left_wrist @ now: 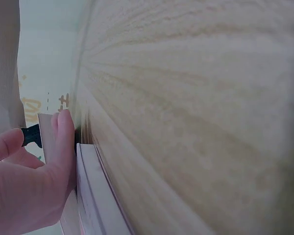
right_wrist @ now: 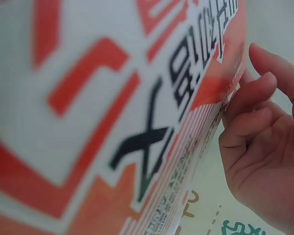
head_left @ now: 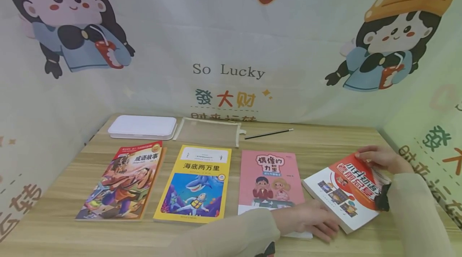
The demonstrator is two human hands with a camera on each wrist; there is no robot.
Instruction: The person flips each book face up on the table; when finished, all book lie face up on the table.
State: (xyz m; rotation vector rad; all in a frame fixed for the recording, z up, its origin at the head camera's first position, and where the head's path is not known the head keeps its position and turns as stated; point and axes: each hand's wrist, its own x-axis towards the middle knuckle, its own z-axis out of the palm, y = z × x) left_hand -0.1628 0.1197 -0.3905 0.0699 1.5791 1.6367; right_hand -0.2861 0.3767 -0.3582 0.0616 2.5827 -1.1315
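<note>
A thick red-and-white book (head_left: pixel 346 197) lies askew at the right of the table. My right hand (head_left: pixel 386 160) holds it by its upper right edge; in the right wrist view the curled fingers (right_wrist: pixel 247 117) meet the edge of its cover. By the book's lower left edge is my left hand (head_left: pixel 310 219), its fingers fairly straight and the fingertips close to that edge. The left forearm crosses the bottom of a pink book (head_left: pixel 267 181) and hides part of it. In the left wrist view the left hand (left_wrist: pixel 34 186) is beside the page edges of a book (left_wrist: pixel 95 191).
Left of the pink book lie a yellow book (head_left: pixel 193 193) and a colourful storybook (head_left: pixel 120 185), in a row. Behind them are a white case (head_left: pixel 142 126), a mesh pouch (head_left: pixel 207 132) and a dark pencil (head_left: pixel 268 134). Printed cloth (head_left: pixel 231 40) encloses the wooden table (head_left: pixel 47 233).
</note>
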